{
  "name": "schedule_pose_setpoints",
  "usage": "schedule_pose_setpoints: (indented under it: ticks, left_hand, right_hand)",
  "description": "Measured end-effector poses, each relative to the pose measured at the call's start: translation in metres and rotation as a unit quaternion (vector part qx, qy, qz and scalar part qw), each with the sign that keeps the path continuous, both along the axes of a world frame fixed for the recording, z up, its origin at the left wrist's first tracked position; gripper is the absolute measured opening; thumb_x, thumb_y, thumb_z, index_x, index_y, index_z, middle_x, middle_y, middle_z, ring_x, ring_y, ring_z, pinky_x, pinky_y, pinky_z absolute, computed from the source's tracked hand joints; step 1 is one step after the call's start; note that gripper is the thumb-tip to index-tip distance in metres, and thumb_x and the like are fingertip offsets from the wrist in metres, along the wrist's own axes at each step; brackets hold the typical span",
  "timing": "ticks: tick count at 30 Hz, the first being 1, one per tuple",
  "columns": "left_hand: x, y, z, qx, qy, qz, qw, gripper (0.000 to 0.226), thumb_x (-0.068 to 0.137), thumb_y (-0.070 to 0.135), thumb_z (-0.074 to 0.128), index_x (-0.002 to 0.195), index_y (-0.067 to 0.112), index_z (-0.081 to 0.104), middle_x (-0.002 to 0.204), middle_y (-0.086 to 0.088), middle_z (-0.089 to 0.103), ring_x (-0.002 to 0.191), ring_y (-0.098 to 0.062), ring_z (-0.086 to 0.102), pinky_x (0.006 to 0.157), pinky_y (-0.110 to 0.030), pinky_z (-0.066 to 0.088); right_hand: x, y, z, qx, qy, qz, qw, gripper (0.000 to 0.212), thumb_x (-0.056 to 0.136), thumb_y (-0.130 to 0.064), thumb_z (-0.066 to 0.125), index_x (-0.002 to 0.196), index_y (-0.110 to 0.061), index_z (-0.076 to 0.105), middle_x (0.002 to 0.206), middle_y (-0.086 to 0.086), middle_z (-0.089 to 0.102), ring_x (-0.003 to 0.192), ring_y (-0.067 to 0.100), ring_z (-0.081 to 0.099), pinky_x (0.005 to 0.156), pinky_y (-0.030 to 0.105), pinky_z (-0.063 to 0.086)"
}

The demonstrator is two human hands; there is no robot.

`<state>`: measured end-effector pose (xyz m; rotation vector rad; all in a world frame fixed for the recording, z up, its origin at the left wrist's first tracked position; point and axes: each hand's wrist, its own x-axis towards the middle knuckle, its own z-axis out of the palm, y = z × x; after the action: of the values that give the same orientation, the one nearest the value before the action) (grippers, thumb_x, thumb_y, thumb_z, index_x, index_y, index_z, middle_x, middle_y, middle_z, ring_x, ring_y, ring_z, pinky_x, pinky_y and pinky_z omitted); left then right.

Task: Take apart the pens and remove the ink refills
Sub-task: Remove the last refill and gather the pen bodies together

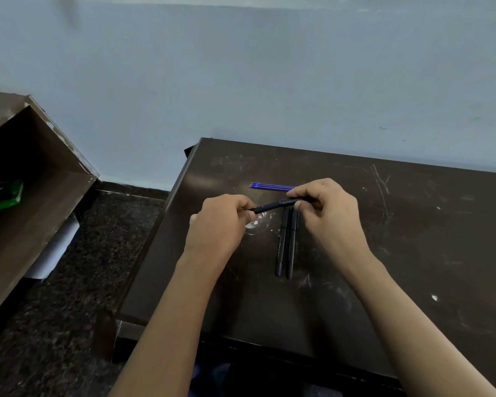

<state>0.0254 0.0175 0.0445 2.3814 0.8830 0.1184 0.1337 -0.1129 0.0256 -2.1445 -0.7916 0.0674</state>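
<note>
Two bare hands meet over the dark brown, scratched wooden table (pixel 413 253), and between them they hold one slim black pen with thin blue rings (pixel 272 206). The left hand (pixel 221 224) has its fingers curled tight around the pen's left end, thumb and forefinger pinching it, so that the tip is hidden inside the grip. The right hand (pixel 327 213) pinches the other end between thumb and bent fingers, which are likewise closed on the barrel. The held pen's long axis runs nearly left to right, tilted a little so that its right end sits higher and farther from the person than its left end; it is lifted clear of the tabletop. Below it, two more black pens (pixel 287 247) lie flat on the table, side by side and almost touching, their long axes running toward and away from the person, with their far ends passing under the held pen and the right hand's fingers. Farther back, three thin blue ink refills (pixel 271 186) lie together in a tight parallel bundle, long axis left to right, their pale metal tips pointing left and their right ends hidden behind the right hand's knuckles. To the left of the table stands a worn brown wooden shelf unit (pixel 40 196), with a green packet (pixel 6 194) inside it.
</note>
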Motion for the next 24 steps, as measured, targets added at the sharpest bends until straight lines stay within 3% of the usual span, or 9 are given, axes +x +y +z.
schedule_pose_setpoints:
  ticks: [4,9,14,17,19,22,24]
  left_hand:
    - [0.002,-0.004,-0.003,0.013,-0.017,-0.029,0.999,0.017,0.092,0.024,0.055,0.099,0.020,0.071,0.075,0.007,0.054,0.073,-0.014,0.054,0.073,-0.033,0.046]
    - [0.002,-0.010,-0.002,0.061,-0.060,-0.040,0.996,0.017,0.090,0.023,0.059,0.098,0.018,0.073,0.071,0.011,0.053,0.070,-0.010,0.051,0.078,-0.037,0.048]
    - [0.004,-0.020,-0.003,0.072,-0.064,-0.030,0.995,0.017,0.090,0.023,0.060,0.099,0.018,0.074,0.075,0.004,0.063,0.070,-0.011,0.054,0.078,-0.036,0.051]
    - [0.005,-0.023,-0.002,0.052,-0.045,-0.022,0.997,0.017,0.090,0.023,0.060,0.100,0.018,0.074,0.074,0.006,0.059,0.069,-0.011,0.054,0.070,-0.028,0.048]
    - [0.006,-0.025,-0.003,0.015,-0.005,-0.020,1.000,0.019,0.090,0.024,0.060,0.104,0.019,0.072,0.077,0.006,0.058,0.070,-0.009,0.053,0.066,-0.023,0.043]
    - [0.005,-0.029,-0.006,-0.034,0.024,-0.016,0.999,0.020,0.090,0.027,0.060,0.106,0.020,0.070,0.076,0.008,0.054,0.069,-0.007,0.050,0.061,-0.018,0.038]
    - [0.004,-0.031,-0.007,-0.060,0.015,0.007,0.998,0.020,0.091,0.026,0.059,0.106,0.019,0.070,0.085,0.004,0.060,0.075,-0.007,0.051,0.067,-0.019,0.040]
  right_hand:
    - [-0.008,0.005,-0.004,-0.009,-0.035,0.054,0.998,0.025,0.083,0.004,0.062,0.094,-0.014,0.075,0.097,0.002,0.064,0.090,0.016,0.060,0.085,0.026,0.048]
    - [-0.009,0.002,-0.004,-0.019,-0.042,0.062,0.997,0.018,0.083,0.000,0.062,0.091,-0.012,0.074,0.092,0.003,0.066,0.087,0.018,0.060,0.079,0.022,0.040]
    - [-0.008,-0.002,-0.002,-0.067,-0.044,0.068,0.994,0.018,0.088,-0.002,0.056,0.092,-0.009,0.073,0.090,0.006,0.065,0.085,0.023,0.058,0.075,0.022,0.036]
    - [-0.006,-0.002,-0.002,-0.082,-0.032,0.075,0.993,0.019,0.088,-0.002,0.056,0.094,-0.009,0.072,0.094,0.007,0.065,0.090,0.024,0.059,0.078,0.025,0.040]
    - [-0.006,-0.003,-0.004,-0.094,-0.014,0.083,0.992,0.021,0.088,-0.002,0.056,0.099,-0.010,0.072,0.101,0.008,0.065,0.097,0.024,0.059,0.085,0.028,0.044]
    - [-0.011,-0.007,-0.007,-0.098,0.009,0.082,0.992,0.038,0.087,-0.007,0.060,0.124,-0.016,0.060,0.117,0.006,0.061,0.109,0.023,0.055,0.099,0.036,0.043]
    - [-0.009,-0.013,-0.007,-0.074,0.021,0.037,0.996,0.051,0.086,-0.011,0.064,0.134,-0.019,0.050,0.124,0.005,0.056,0.113,0.022,0.053,0.102,0.038,0.042]
